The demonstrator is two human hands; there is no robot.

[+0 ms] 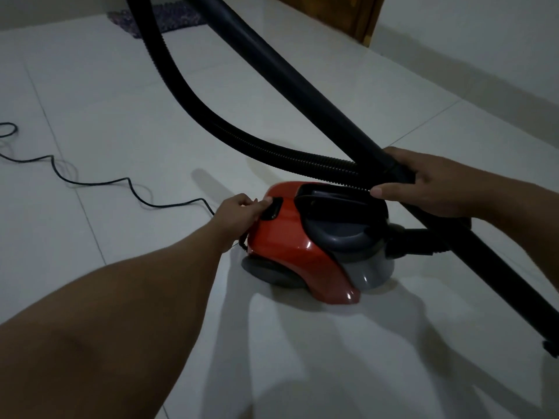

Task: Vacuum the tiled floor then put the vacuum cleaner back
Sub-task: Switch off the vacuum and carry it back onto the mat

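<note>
1. Reaching down and forward, left hand (242, 208) at the rear of the vacuum cleaner (305, 246), thumb pressed on the black switch (272, 209), the other fingers curled loosely beside it and gripping nothing; likely turning the machine on or off, though which cannot be told.
2. Gripping the black wand (338, 116) with the right hand (435, 186), fingers wrapped over the tube, thumb extended under it near the ribbed hose; probably held so to keep the long tube off the floor and out of the way while the other hand works the switch.
3. Sitting on the white tiled floor (136, 101), red and grey canister between both hands, handle recess on top, wheel visible at its near side; not yet put away.
4. Looping up from the canister's front, corrugated hose (187, 95) arcing toward the top edge, crossing under the wand just above the body.
5. Trailing left across the tiles, thin power cord (99, 182), slack and wavy, running out of view at the left edge; plug not visible.
6. Lying far back, a dark patterned mat (169, 18) near a wooden door frame (363, 16) by the wall.
</note>
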